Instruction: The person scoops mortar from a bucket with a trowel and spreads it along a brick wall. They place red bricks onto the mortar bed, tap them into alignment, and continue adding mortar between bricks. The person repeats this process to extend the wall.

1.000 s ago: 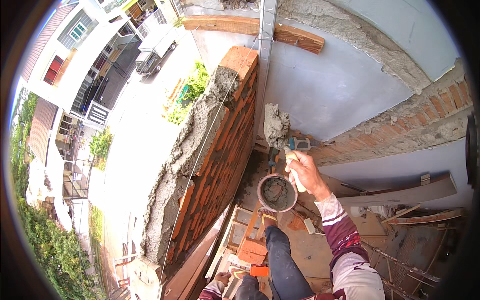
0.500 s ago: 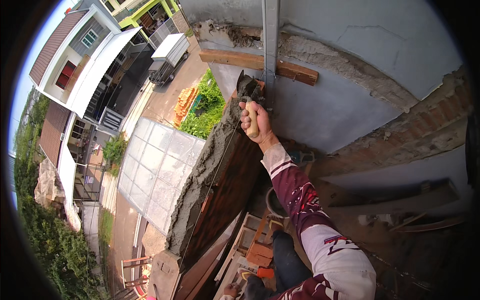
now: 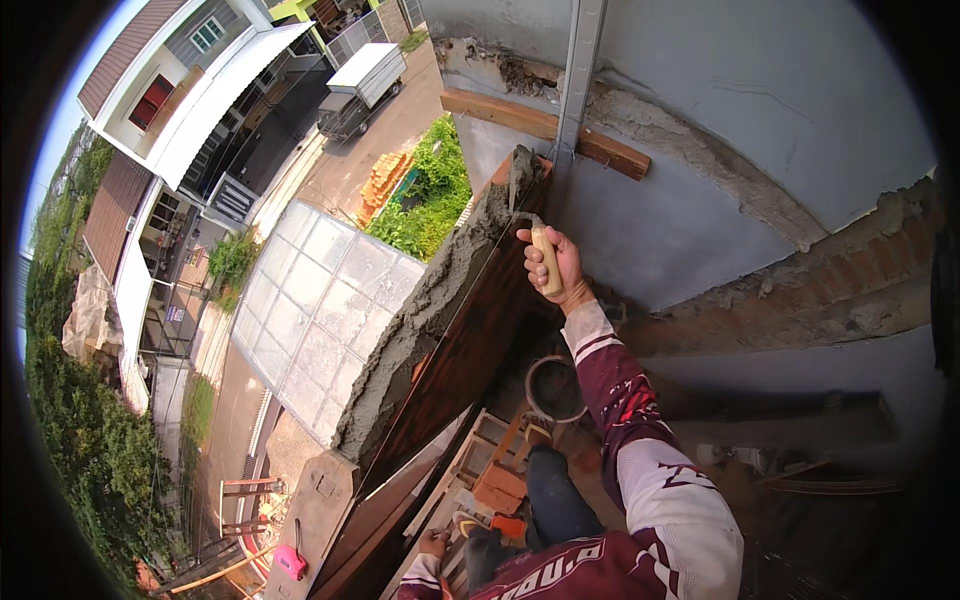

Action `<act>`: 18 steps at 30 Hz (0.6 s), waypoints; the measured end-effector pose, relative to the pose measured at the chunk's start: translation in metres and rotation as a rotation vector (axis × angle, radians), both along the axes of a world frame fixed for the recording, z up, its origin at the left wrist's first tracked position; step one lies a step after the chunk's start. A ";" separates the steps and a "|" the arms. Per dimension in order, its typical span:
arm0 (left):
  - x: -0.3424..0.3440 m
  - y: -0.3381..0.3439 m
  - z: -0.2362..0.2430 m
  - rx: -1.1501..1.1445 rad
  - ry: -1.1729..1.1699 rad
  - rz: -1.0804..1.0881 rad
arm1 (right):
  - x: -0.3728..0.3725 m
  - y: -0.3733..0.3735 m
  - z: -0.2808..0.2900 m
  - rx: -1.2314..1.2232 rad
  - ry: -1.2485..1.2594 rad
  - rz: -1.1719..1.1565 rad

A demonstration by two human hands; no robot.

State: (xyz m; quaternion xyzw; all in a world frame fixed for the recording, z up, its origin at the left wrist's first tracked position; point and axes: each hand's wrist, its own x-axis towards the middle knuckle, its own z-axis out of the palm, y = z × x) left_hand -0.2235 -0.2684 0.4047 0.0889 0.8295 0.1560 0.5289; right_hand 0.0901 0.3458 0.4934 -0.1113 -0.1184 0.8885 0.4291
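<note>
My right hand (image 3: 553, 265) is closed round the wooden handle of a trowel (image 3: 543, 250), whose metal part reaches to the wall's top at its far end. A thick, lumpy bed of grey mortar (image 3: 410, 350) runs along the top of the brick wall (image 3: 445, 365), with a taut line beside it. Below my right arm stands a bucket (image 3: 555, 388) holding grey material. My left hand (image 3: 434, 543) is low beside my leg, near wooden planks and bricks (image 3: 502, 488); whether it holds anything is unclear.
A pink tape measure (image 3: 290, 561) lies on a board at the wall's near end. A metal post (image 3: 580, 80) and timber (image 3: 490, 108) are on the grey wall. Beyond the brick wall are a drop, a translucent canopy (image 3: 310, 320), street, truck (image 3: 365, 80) and houses.
My right hand rose with a loaded trowel to the wall's far end, then drew back slightly; mortar now sits there and the trowel carries less. The view has shifted.
</note>
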 end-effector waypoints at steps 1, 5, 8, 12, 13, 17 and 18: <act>-0.004 -0.009 -0.003 0.026 -0.046 0.174 | 0.004 -0.010 0.007 -0.032 -0.140 -0.043; -0.009 -0.014 0.010 0.036 -0.048 0.202 | 0.025 -0.050 0.019 0.091 -0.721 -0.055; -0.017 -0.042 0.005 0.038 -0.088 0.248 | 0.038 -0.038 0.042 0.076 -0.980 -0.158; -0.023 -0.072 0.001 0.004 0.006 0.142 | 0.045 -0.005 0.060 0.101 -1.053 -0.025; -0.028 -0.084 -0.003 0.035 0.024 0.141 | 0.038 -0.003 0.065 0.116 -1.071 0.068; -0.023 -0.084 0.006 0.046 0.003 0.218 | 0.029 -0.012 0.076 0.186 -1.159 0.247; -0.025 -0.085 0.005 0.059 0.015 0.184 | 0.029 -0.018 0.082 0.196 -1.181 0.285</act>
